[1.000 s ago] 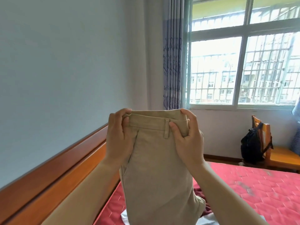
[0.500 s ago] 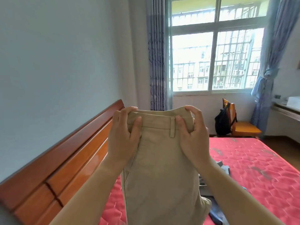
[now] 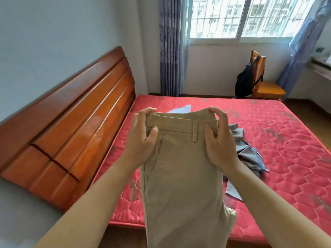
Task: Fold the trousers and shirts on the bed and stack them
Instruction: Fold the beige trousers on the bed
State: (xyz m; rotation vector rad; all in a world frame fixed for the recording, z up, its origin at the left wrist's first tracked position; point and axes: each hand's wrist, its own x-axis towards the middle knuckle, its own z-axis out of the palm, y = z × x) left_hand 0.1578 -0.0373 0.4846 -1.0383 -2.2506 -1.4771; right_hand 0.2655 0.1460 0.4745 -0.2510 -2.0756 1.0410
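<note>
Bare forearms reach forward, one along each side of the hanging khaki trousers point(image 3: 180, 176). The left hand point(image 3: 141, 140) pinches the waistband's left end, fingers curled over its top edge and thumb pressed on the front. The right hand point(image 3: 221, 142) grips the right end the same way.

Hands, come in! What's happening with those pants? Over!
Left hand and right hand pinch the waistband. Khaki trousers held up over bed. Grey clothes lie loose behind them.

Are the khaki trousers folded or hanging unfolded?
Not folded across: the khaki trousers hang lengthwise from the waistband, gripped by the left hand and right hand above the bed.
</note>
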